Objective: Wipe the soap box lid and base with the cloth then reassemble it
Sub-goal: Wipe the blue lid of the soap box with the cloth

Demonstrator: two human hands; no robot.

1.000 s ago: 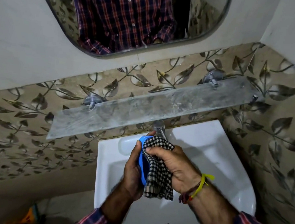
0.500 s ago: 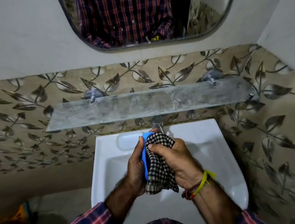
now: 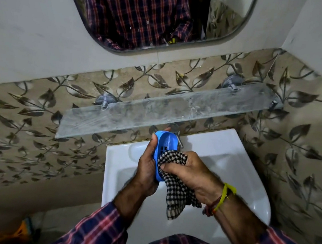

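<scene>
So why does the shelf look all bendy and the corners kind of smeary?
Head view: the wide-angle lens tilts and stretches the glass shelf and the wall lines; the right edge tiles look smeared and soft. The middle stays sharp, so the blue soap box part in the left hand and the checked cloth in the right hand read clearly. Soft glare shines on the white sink.

Soft, fairly dim indoor light falls from above. The white sink point(image 3: 251, 173) is brightest, with faint glare on its rim; the lower left corner lies in shadow. Wide-angle distortion bends the edges, where detail smears slightly.
</scene>
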